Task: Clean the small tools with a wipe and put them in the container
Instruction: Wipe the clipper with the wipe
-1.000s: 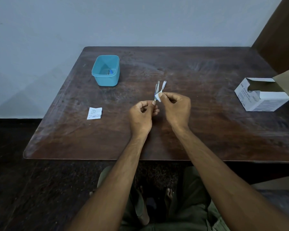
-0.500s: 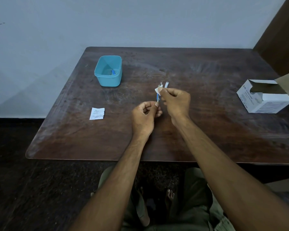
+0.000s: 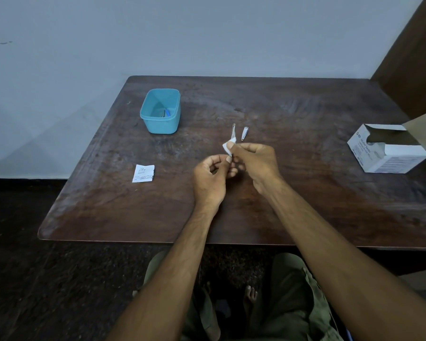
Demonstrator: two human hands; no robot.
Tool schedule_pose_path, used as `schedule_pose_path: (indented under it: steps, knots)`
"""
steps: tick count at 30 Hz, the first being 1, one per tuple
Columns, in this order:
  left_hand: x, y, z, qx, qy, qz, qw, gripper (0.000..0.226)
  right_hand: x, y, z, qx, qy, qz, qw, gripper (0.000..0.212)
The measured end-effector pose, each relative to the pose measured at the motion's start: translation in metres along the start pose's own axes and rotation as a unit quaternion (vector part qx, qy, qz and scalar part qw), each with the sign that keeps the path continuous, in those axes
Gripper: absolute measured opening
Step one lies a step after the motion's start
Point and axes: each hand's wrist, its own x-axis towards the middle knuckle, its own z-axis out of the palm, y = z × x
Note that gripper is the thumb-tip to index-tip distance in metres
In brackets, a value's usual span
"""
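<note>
Nearest to us, the left hand (image 3: 213,177) is curled, thumb and forefinger pinching the lower end of a slim metal tool (image 3: 233,130) held above the dark wooden surface (image 3: 305,205). Just beside it, the right hand (image 3: 255,159) pinches a small white wipe (image 3: 228,145) around the tool's shaft; the tool's tip rises upright above the wipe. We judge it to be tweezers or a nail file, but it is too small to tell which. A second small metal tool, apparently a nail clipper (image 3: 244,133), lies on the surface just beyond the right hand's knuckles. To the left, a torn white sachet (image 3: 143,173) lies flat. At the right edge stands an opened white carton (image 3: 389,152), flap raised. Farther back on the left sits the teal plastic container (image 3: 160,110), with a small blue-handled item (image 3: 167,112) inside it.
</note>
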Motion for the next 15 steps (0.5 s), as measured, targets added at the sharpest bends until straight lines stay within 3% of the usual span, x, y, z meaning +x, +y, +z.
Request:
schedule_pose_path:
  steps: [10, 15]
  knots:
    - [0.002, -0.003, 0.000, 0.023, -0.005, 0.001, 1.000, 0.007, 0.008, -0.011, -0.004, 0.008, 0.024, 0.001, 1.000, 0.015]
    - [0.003, -0.002, 0.000, 0.008, -0.010, -0.005, 1.000, 0.007, -0.003, -0.001, -0.005, -0.004, -0.020, 0.006, 1.000, 0.015]
